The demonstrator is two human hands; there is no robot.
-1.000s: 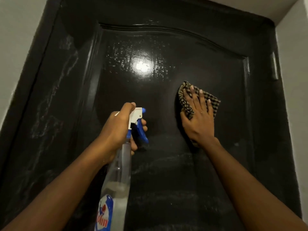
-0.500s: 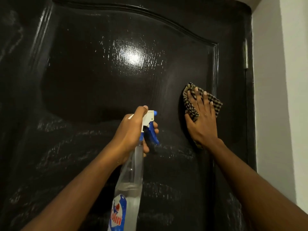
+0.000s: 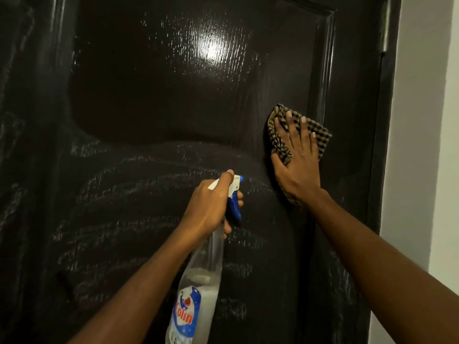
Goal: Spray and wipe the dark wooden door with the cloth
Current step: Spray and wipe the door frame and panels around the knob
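The spray bottle (image 3: pixel 198 281) rises from the bottom edge of the view with its long axis leaning slightly right, base toward the person and nozzle (image 3: pixel 239 180) aimed at the dark wooden door (image 3: pixel 149 108). The left hand (image 3: pixel 211 207) grasps its neck: the thumb lies over the white spray head and the fingers curl round the blue trigger (image 3: pixel 234 209). The body is clear plastic with pale liquid in its lower part and a blue-and-white label (image 3: pixel 187 316) with red lettering.

Up and to the right, the right hand (image 3: pixel 298 165) lies flat on the door with straight, spread fingers, pressing the cloth (image 3: pixel 321 136) against the wood. The cloth is a crumpled, folded piece in a small dark-and-tan check, with fabric showing above the fingertips, beside the thumb and below the wrist. It sits at the right side of the raised panel, just beside the vertical moulding (image 3: pixel 327 70).

The door fills most of the view – glossy and nearly black, with fine grain showing where a bright glare (image 3: pixel 213 49) falls on the upper panel. Pale, curved wet streaks (image 3: pixel 124 194) cross the lower part in bands. A dark frame (image 3: pixel 382 145) borders the door on the right, and beyond it stands a plain, light-painted wall (image 3: pixel 419 120).
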